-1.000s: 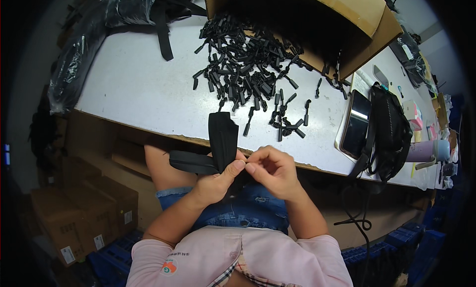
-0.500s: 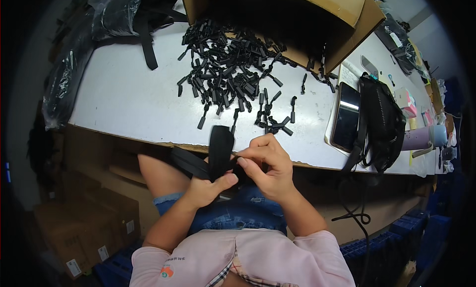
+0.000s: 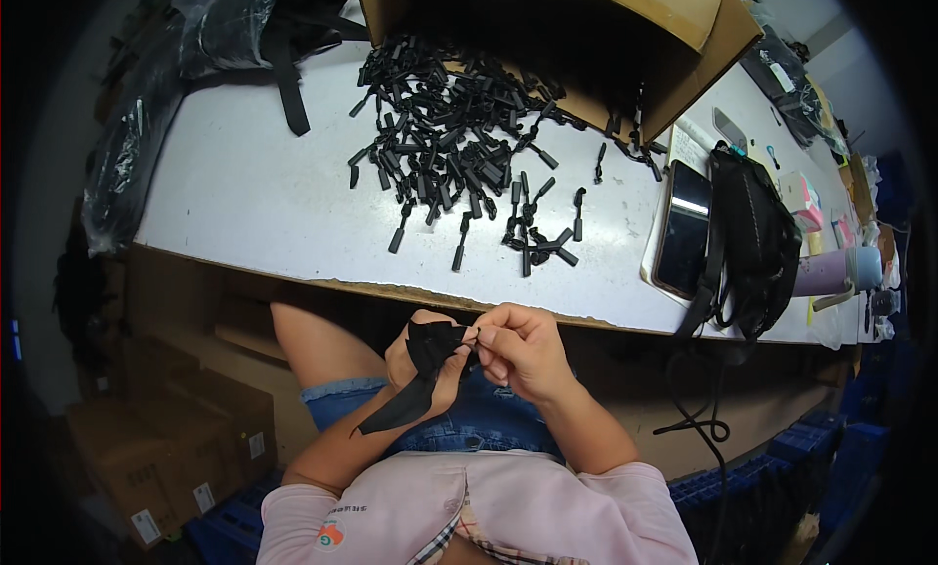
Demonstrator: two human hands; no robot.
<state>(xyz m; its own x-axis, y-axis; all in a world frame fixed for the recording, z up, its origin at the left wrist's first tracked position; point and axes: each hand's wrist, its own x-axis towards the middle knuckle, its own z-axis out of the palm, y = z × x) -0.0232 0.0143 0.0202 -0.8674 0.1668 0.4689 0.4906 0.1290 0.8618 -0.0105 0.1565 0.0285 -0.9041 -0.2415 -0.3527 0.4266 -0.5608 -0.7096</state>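
Two bare hands are being held together just below the near edge of the white table [image 3: 244, 204], above the lap. A flat black woven strap [image 3: 415, 389] is being gripped by the left hand [image 3: 422, 365], whose fingers are curled shut around its bunched upper end, while the loose tail is hanging down and to the left of that hand as a limp, matte ribbon. The strap's top is being pinched by the right hand [image 3: 523, 348], thumb and forefinger pressed narrowly together right against the left hand's fingertips; whether a small fitting is also being held there cannot be told, since the spot is dark and small.

Beyond both hands, on the smooth tabletop, a loose heap of small black plastic pieces [image 3: 459, 150] is lying scattered, each short, bar-shaped and hard-looking. Farther away still, an open brown cardboard box [image 3: 684, 38] is standing on its side behind the heap. To the right of the right hand, a glossy dark phone [image 3: 681, 228] is lying flat, with a black fabric bag [image 3: 757, 238] slumped just beside it.
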